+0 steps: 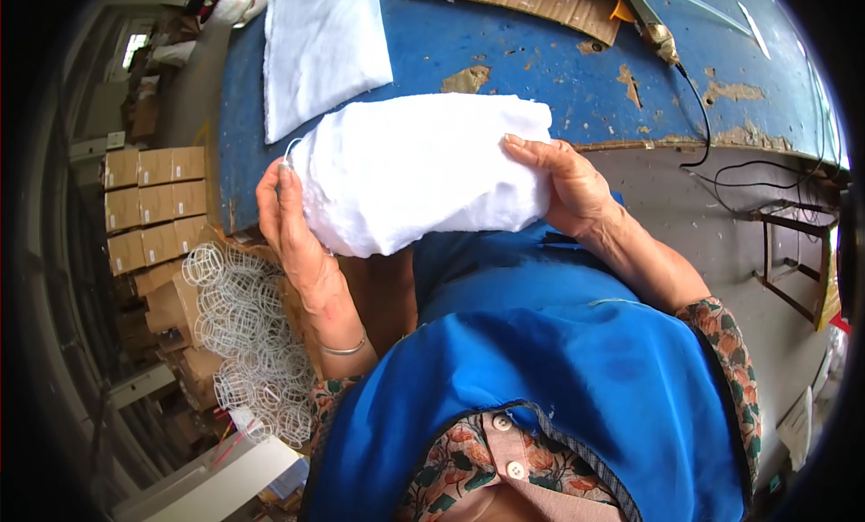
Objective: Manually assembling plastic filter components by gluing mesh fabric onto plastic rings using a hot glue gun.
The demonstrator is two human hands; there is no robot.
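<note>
Holding: both hands grip a white fabric bundle (419, 172) over the near edge of a blue table (541, 53).
Boxes: stacked cardboard boxes (149, 206) fill the far left, beside the table.
Wire frames: a heap of white wire frames (243, 333) lies low on the left, below the left forearm.
Left hand: the left hand (293, 220) clasps the bundle's left end, fingers pressed to the cloth where a bit of white wire shows; a thin bangle (345, 349) sits on that wrist.
Cloth sheet: a flat white sheet (320, 49) lies on the table, beyond the bundle and apart from it.
Bundle: puffed and rounded, it spans between the two hands, above a blue apron (541, 378).
Right hand: the right hand (568, 188) closes on the bundle's right end, fingers laid over the top and thumb hidden behind.
Cardboard: a cardboard piece (523, 1) rests at the table's far edge.
Glue gun: a glue gun (635, 6) lies just right of the cardboard, its black cord (698, 116) trailing off the table.
Stool: a dark metal stool (793, 261) stands on the floor at far right.
</note>
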